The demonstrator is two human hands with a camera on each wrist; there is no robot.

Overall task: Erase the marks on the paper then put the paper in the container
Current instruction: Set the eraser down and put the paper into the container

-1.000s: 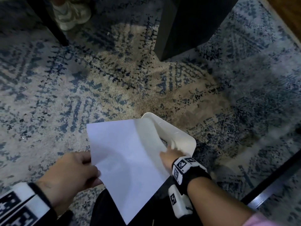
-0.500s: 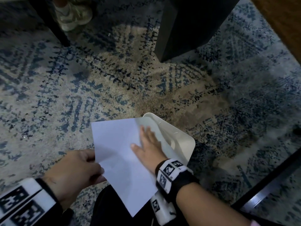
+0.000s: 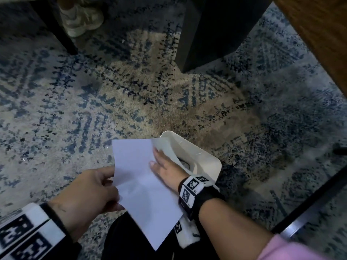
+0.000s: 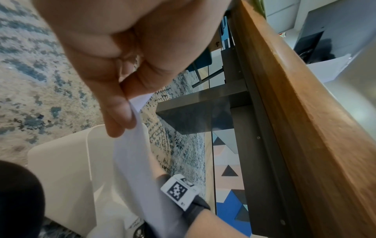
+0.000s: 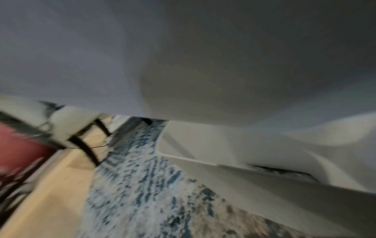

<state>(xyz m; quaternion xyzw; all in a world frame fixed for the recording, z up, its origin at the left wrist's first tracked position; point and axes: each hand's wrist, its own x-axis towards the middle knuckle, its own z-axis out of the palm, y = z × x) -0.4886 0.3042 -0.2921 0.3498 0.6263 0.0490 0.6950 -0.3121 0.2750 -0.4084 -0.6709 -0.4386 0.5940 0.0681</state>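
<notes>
A blank white sheet of paper hangs tilted over the rug, its right edge against the open mouth of a white plastic container. My left hand pinches the sheet's left edge between thumb and fingers; the left wrist view shows that pinch on the paper beside the container. My right hand lies flat with straight fingers on the sheet's right part, over the container's opening. In the blurred right wrist view the paper fills the top above the container's wall. I see no marks on the sheet.
A blue and beige patterned rug covers the floor. A dark table leg stands behind the container, under a wooden tabletop edge. A thin chair leg and someone's shoe are far left. A metal bar runs at right.
My right hand came from the paper's right edge onto its face and now lies flat there. The sheet has shifted slightly up and right toward the container. The left hand keeps its pinch.
</notes>
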